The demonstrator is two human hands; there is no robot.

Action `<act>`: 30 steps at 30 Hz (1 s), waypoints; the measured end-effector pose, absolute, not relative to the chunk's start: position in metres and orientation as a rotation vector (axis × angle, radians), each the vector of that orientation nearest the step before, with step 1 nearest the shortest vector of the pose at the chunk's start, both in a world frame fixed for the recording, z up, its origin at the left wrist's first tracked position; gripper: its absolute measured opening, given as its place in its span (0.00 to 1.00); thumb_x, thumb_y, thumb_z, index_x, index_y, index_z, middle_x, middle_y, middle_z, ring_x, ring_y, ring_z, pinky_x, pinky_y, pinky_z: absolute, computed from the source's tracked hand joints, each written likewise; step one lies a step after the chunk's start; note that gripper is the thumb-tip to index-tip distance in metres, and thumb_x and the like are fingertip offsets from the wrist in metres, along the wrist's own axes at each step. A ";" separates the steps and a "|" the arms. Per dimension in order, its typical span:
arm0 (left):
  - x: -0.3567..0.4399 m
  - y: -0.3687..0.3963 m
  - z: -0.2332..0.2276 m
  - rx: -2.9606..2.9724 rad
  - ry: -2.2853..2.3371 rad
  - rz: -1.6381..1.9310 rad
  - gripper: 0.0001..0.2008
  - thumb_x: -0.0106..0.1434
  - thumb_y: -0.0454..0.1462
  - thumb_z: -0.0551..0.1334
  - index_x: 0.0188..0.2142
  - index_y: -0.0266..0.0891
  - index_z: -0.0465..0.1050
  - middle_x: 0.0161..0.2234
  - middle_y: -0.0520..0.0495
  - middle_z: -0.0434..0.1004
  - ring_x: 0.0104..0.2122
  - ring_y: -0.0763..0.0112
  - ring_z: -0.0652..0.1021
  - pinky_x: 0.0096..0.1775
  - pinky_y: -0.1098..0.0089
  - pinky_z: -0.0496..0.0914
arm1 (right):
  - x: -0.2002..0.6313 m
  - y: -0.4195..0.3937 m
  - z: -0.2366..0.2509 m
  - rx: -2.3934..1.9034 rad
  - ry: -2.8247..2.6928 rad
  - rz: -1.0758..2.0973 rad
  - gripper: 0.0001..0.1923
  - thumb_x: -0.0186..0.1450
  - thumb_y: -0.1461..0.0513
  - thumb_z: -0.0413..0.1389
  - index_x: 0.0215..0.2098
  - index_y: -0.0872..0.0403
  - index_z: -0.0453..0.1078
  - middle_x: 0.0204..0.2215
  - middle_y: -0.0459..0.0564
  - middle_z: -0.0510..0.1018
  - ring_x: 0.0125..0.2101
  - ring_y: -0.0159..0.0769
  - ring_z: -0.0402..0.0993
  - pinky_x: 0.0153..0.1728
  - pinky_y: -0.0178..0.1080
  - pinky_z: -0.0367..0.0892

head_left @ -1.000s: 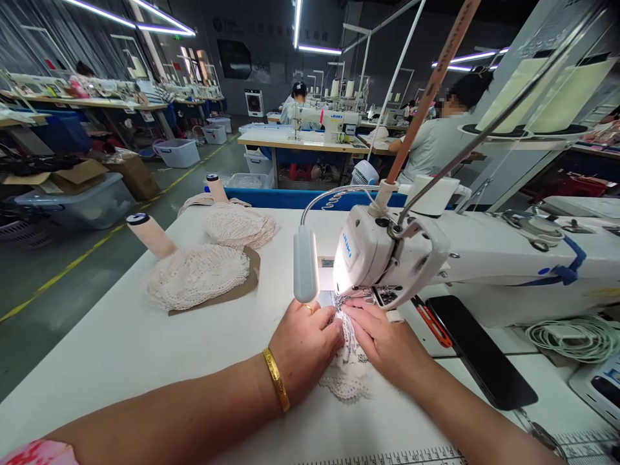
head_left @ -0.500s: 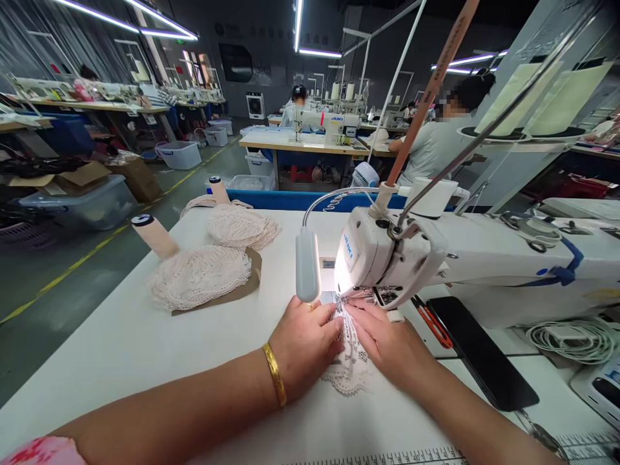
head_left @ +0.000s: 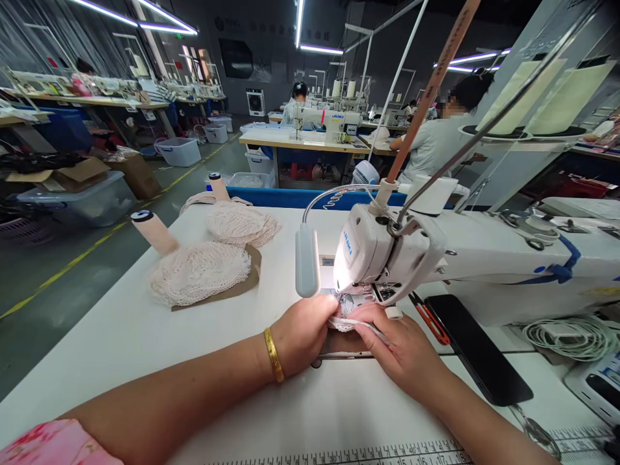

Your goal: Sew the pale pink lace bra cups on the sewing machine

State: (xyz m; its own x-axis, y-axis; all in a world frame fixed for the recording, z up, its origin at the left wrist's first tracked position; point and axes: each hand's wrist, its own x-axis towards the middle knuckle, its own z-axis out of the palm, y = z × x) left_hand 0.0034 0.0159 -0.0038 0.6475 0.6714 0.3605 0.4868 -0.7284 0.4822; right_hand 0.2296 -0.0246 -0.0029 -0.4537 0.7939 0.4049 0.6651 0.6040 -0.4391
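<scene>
Both hands meet at the needle end of the white industrial sewing machine [head_left: 387, 258], which lies across the white worktable [head_left: 121, 342]. The left hand [head_left: 303, 332], with a gold ring on one finger and a gold bangle [head_left: 273, 354] at the wrist, has its fingers curled closed around the near edge of a small piece of white lace fabric [head_left: 346, 315], pinching it just under the machine's head. The right hand [head_left: 402, 342] lies just beside it, fingers bent and pressed down over the same lace, with a thin strip of the trim running across its knuckles; how much of the cloth is gathered beneath that palm is hard to make out. The lace sits bunched between the two hands right at the presser foot, lit by the grey gooseneck lamp [head_left: 307, 268] hanging just to the left. Further left on the table lie two heaps of pale pink lace pieces [head_left: 198, 272] on brown card, near a beige thread cone [head_left: 154, 232]. To the right of the hands are red-handled snips [head_left: 429, 318], a black phone [head_left: 477, 349] and a coil of white cable [head_left: 566, 336]. A printed ruler strip [head_left: 387, 452] runs along the table's near edge.
</scene>
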 end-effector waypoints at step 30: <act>0.008 0.021 -0.003 2.103 0.894 0.802 0.08 0.62 0.38 0.67 0.27 0.38 0.77 0.29 0.52 0.71 0.29 0.73 0.72 0.32 0.73 0.68 | 0.218 -0.028 -0.004 -1.227 -2.001 0.317 0.11 0.77 0.58 0.49 0.44 0.48 0.74 0.37 0.49 0.84 0.36 0.40 0.81 0.39 0.40 0.74</act>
State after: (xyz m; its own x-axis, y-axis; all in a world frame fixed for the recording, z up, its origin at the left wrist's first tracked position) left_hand 0.0082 0.0210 -0.0030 0.5691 0.7800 0.2602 0.3432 -0.5129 0.7869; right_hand 0.2178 -0.0276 -0.0036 -0.2549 0.8444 0.4712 0.6575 0.5086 -0.5559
